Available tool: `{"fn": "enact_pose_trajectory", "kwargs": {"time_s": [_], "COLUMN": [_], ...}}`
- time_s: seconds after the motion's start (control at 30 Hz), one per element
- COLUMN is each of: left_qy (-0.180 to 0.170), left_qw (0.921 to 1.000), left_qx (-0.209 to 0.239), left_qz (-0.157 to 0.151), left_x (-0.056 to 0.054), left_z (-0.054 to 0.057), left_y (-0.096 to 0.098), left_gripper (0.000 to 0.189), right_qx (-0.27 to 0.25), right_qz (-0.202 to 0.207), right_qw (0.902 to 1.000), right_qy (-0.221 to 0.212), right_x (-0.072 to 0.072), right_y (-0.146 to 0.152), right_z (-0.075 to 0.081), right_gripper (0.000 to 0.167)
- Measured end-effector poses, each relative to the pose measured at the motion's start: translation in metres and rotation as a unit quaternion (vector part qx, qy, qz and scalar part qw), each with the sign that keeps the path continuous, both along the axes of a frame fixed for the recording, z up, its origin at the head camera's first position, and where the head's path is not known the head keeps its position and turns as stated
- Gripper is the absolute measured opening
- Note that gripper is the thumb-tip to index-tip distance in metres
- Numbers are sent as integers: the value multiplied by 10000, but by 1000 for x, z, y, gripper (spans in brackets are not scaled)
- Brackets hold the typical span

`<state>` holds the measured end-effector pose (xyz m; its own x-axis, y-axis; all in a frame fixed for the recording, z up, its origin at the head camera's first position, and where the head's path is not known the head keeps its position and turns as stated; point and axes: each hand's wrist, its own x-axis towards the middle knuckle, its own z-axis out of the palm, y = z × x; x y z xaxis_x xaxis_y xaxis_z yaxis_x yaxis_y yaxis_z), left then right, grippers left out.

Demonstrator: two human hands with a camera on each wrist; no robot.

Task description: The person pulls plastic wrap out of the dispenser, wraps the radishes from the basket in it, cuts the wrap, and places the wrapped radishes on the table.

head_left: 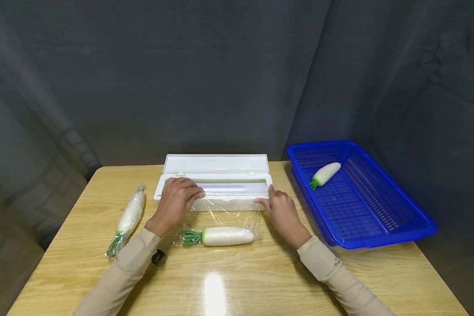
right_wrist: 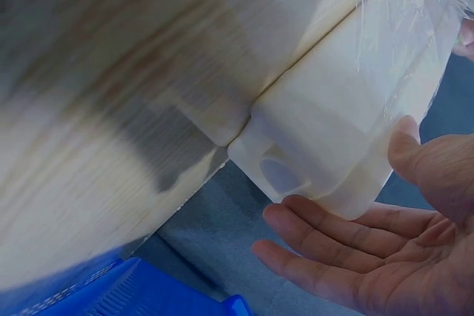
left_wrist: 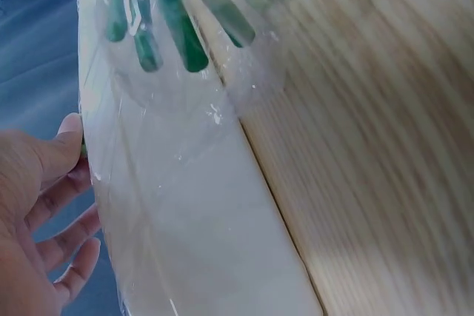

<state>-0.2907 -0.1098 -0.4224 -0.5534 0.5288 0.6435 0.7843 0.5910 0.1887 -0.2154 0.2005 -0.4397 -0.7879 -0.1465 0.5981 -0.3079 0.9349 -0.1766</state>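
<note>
An opened white cling film box [head_left: 217, 204] lies across the back of the table, its lid [head_left: 216, 164] tipped back. Clear cling film [head_left: 235, 216] runs from its front edge to a white radish [head_left: 227, 236] with green stalks, lying crosswise before it. At the box's front rim, left of middle, my left hand [head_left: 176, 197] pinches a small green piece [left_wrist: 84, 150] between thumb and forefinger; its other fingers are loosely bent. My right hand [head_left: 283, 215] holds the box's right end, thumb on the front edge and fingers [right_wrist: 326, 236] round the end.
Left of my left forearm lies another radish [head_left: 131, 213] wrapped in film. A blue basket [head_left: 312, 210] stands at the right, with a bare radish [head_left: 326, 174] inside. Dark curtains [head_left: 205, 79] hang behind the wooden table [head_left: 253, 281].
</note>
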Motion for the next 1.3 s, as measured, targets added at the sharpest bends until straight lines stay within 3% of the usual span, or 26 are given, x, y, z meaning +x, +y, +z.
{"fn": "enact_pose_trajectory", "kwargs": {"time_s": [0.2, 0.43, 0.73, 1.3], "left_qy": [23, 294, 313, 1077], "left_qw": [10000, 9995, 9995, 9929], "left_qx": [-4, -131, -48, -443], "left_qz": [-14, -38, 65, 222], "left_x": [-1, -3, -5, -3], "left_z": [2, 1, 2, 3], "left_y": [-4, -14, -23, -35], "left_gripper": [5, 3, 7, 7], "right_qx": [-16, 98, 106, 143], "right_qz": [18, 42, -19, -203], "right_qw": [10000, 9999, 9999, 9996], "right_qy": [5, 43, 120, 142], "right_x": [-1, -2, -3, -1], "right_y": [0, 0, 2, 0], "right_z": [1, 0, -3, -4], "right_gripper": [59, 59, 59, 59]}}
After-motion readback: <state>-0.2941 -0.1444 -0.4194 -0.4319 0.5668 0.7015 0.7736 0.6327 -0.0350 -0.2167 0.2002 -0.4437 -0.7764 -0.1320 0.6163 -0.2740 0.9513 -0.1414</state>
